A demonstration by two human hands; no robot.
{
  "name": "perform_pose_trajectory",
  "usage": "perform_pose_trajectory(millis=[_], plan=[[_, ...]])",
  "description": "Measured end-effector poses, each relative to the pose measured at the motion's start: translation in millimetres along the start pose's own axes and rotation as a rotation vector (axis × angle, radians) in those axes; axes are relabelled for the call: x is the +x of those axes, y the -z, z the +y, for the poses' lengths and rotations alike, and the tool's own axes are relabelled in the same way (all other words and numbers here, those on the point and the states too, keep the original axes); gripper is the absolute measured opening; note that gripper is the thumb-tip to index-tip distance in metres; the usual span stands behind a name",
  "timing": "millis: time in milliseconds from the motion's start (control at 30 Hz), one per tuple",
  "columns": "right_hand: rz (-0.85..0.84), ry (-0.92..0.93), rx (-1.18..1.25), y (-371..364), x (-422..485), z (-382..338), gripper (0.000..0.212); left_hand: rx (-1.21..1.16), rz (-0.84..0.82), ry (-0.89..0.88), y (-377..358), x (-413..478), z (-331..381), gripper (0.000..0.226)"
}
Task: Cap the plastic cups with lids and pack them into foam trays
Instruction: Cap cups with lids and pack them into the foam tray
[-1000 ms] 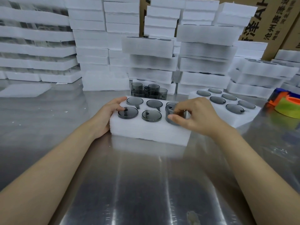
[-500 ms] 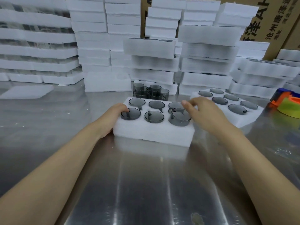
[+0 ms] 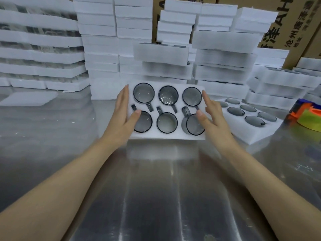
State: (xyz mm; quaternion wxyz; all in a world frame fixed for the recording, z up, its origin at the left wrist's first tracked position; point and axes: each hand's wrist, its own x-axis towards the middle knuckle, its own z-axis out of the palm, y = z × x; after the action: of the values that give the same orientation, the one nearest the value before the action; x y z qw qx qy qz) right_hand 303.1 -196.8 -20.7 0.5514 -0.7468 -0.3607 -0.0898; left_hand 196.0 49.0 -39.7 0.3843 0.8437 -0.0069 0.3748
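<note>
- Six capped cups point(image 3: 167, 122) sit in the foam tray point(image 3: 166, 136), tilted toward you at 12 o'clock over the counter point(image 3: 156, 197).
- Your left hand point(image 3: 121, 119) presses its 9 o'clock edge and your right hand point(image 3: 212, 119) its 3 o'clock edge, fingers point(image 3: 123, 98) straight.

At 9 o'clock on the foam tray point(image 3: 165, 136), the left hand point(image 3: 121, 119) covers part of the near-left cup point(image 3: 145, 126). The right hand point(image 3: 212, 117) masks the rim of the near-right cup point(image 3: 191, 127). At 3 o'clock, the frame edge cuts off an orange-and-green object point(image 3: 309, 117).

Tilted foam tray point(image 3: 166, 136) of six cups point(image 3: 167, 122) between flat hands point(image 3: 121, 117).
</note>
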Motion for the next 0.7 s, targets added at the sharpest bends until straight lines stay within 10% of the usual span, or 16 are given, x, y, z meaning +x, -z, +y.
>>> perform_pose_trajectory(millis=[267,700], plan=[[-0.132,-0.349,0.529,-10,7,22,0.073,-0.059,-0.061,0.094,4,2,-4,0.076],[-0.157,-0.288,0.643,-1,5,18,0.079,-0.744,-0.221,0.459,-3,3,-10,0.04]])
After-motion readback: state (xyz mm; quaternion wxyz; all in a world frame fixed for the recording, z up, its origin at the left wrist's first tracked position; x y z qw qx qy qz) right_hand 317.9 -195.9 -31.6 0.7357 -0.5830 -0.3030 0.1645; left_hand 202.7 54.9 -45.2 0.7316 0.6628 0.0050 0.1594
